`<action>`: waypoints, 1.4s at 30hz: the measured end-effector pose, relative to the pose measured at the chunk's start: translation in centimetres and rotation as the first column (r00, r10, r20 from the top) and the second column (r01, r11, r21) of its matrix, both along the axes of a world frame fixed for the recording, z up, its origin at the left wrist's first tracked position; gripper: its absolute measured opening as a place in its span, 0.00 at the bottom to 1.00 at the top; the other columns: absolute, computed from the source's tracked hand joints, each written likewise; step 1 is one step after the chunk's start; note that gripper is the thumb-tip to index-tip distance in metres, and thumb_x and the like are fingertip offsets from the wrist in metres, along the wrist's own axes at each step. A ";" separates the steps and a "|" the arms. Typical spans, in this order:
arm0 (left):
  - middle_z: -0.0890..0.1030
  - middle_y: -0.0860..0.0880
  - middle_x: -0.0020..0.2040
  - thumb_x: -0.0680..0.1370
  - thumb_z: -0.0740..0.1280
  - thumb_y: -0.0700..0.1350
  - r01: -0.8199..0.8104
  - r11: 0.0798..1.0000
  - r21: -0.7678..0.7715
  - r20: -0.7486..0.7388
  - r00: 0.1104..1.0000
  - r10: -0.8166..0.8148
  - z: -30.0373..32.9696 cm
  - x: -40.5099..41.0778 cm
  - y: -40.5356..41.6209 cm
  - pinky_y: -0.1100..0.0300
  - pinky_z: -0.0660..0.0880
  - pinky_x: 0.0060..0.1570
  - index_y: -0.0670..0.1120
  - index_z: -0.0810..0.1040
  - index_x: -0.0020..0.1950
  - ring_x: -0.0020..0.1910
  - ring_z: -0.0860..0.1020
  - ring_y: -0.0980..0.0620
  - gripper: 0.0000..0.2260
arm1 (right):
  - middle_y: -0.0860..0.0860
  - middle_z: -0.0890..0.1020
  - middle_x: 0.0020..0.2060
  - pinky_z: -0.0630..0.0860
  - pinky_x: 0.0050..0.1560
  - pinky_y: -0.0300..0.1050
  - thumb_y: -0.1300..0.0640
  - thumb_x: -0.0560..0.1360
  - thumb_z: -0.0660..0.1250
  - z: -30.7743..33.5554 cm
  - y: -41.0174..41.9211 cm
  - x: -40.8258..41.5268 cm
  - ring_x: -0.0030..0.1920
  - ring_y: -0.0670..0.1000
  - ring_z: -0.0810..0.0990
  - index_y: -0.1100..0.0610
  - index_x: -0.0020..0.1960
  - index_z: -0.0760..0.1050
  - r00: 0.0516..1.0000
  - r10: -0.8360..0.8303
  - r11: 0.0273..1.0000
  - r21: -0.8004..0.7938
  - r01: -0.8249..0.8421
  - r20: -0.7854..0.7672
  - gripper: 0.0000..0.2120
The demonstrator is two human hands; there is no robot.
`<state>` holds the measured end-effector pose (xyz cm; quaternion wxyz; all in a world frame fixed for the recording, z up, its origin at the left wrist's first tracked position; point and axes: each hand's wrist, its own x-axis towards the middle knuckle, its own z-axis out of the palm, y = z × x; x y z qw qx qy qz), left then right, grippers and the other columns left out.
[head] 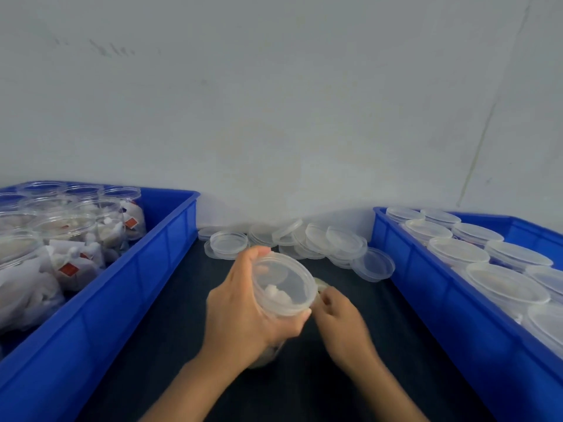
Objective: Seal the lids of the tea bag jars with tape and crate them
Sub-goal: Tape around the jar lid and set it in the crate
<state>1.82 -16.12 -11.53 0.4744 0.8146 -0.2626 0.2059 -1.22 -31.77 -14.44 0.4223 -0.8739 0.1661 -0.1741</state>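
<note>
My left hand (240, 312) grips a clear plastic jar (283, 284) with tea bags inside, tilted so its lidded top faces me, above the dark table. My right hand (341, 318) is at the jar's right rim, its fingers pinching something small and pale (321, 284) that looks like a tape end; the blur keeps me from telling more. No tape roll is visible.
A blue crate (128, 284) on the left holds several open jars of tea bags. A blue crate (426, 287) on the right holds several lidded jars. Loose clear lids (304, 242) lie piled at the back of the dark table (170, 345), against the wall.
</note>
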 end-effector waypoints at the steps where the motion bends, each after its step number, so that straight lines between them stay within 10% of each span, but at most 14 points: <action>1: 0.75 0.63 0.54 0.54 0.75 0.64 -0.005 1.000 0.002 -0.007 1.000 0.005 -0.2 0.2 0.2 0.66 0.71 0.55 0.57 0.66 0.67 0.54 0.74 0.63 0.44 | 0.57 0.80 0.41 0.73 0.41 0.53 0.51 0.78 0.62 0.1 0.3 0.2 0.37 0.50 0.73 0.60 0.46 0.74 1.000 0.016 1.000 0.008 -0.016 0.025 0.12; 10: 0.75 0.62 0.55 0.53 0.74 0.66 -0.019 0.998 -0.057 -0.061 0.998 0.015 -1.2 1.4 0.9 0.61 0.72 0.53 0.61 0.65 0.65 0.55 0.75 0.59 0.43 | 0.54 0.78 0.35 0.64 0.33 0.42 0.50 0.78 0.61 -1.0 1.2 1.0 0.32 0.46 0.66 0.60 0.38 0.69 0.992 -0.056 0.945 -0.315 0.088 0.109 0.15; 18: 0.75 0.65 0.53 0.53 0.75 0.66 0.003 0.994 -0.111 -0.082 0.997 -0.013 -1.7 1.8 1.1 0.66 0.71 0.49 0.64 0.64 0.61 0.54 0.76 0.60 0.40 | 0.51 0.78 0.55 0.68 0.57 0.45 0.49 0.82 0.52 -2.6 2.3 1.7 0.55 0.52 0.75 0.55 0.57 0.71 0.998 -0.002 0.778 -0.627 -0.042 -0.069 0.13; 20: 0.76 0.64 0.54 0.53 0.76 0.65 0.003 0.990 -0.141 -0.090 0.996 -0.016 -1.8 1.9 1.1 0.70 0.70 0.47 0.63 0.64 0.61 0.53 0.76 0.61 0.40 | 0.48 0.74 0.56 0.67 0.60 0.43 0.52 0.82 0.55 -2.3 2.4 1.5 0.58 0.48 0.72 0.54 0.57 0.72 0.995 0.060 0.873 -0.488 -0.012 0.083 0.10; 22: 0.76 0.64 0.53 0.53 0.76 0.65 0.011 0.986 -0.165 -0.097 0.995 -0.027 -1.9 2.0 1.2 0.72 0.69 0.46 0.63 0.64 0.61 0.53 0.76 0.63 0.40 | 0.46 0.76 0.56 0.70 0.60 0.42 0.55 0.82 0.58 -1.4 2.7 1.0 0.58 0.43 0.74 0.51 0.58 0.74 0.944 0.101 0.994 -0.001 -0.107 0.313 0.08; 25: 0.75 0.65 0.54 0.53 0.75 0.66 0.026 0.981 -0.193 -0.107 0.993 -0.047 -1.8 2.2 1.2 0.70 0.71 0.48 0.61 0.63 0.63 0.54 0.75 0.63 0.42 | 0.45 0.79 0.62 0.74 0.62 0.40 0.45 0.81 0.53 -0.4 3.2 0.5 0.63 0.43 0.76 0.50 0.68 0.72 0.829 0.312 0.643 0.539 -0.544 0.464 0.20; 31: 0.75 0.66 0.58 0.52 0.74 0.72 0.090 0.963 -0.254 -0.159 0.978 -0.133 -2.2 2.3 1.3 0.69 0.71 0.53 0.61 0.61 0.68 0.57 0.74 0.66 0.48 | 0.49 0.78 0.65 0.74 0.60 0.36 0.54 0.79 0.60 -0.2 3.3 0.1 0.67 0.47 0.75 0.46 0.65 0.77 0.747 0.386 0.438 0.605 -0.665 0.541 0.16; 42: 0.79 0.54 0.56 0.56 0.82 0.46 0.256 0.882 -0.395 -0.296 0.874 -0.386 -2.5 3.1 2.0 0.73 0.75 0.46 0.53 0.70 0.61 0.52 0.78 0.66 0.37 | 0.53 0.80 0.61 0.76 0.61 0.47 0.52 0.75 0.65 -0.4 3.5 0.7 0.63 0.52 0.78 0.53 0.66 0.75 0.803 0.314 0.570 0.575 -0.587 0.507 0.20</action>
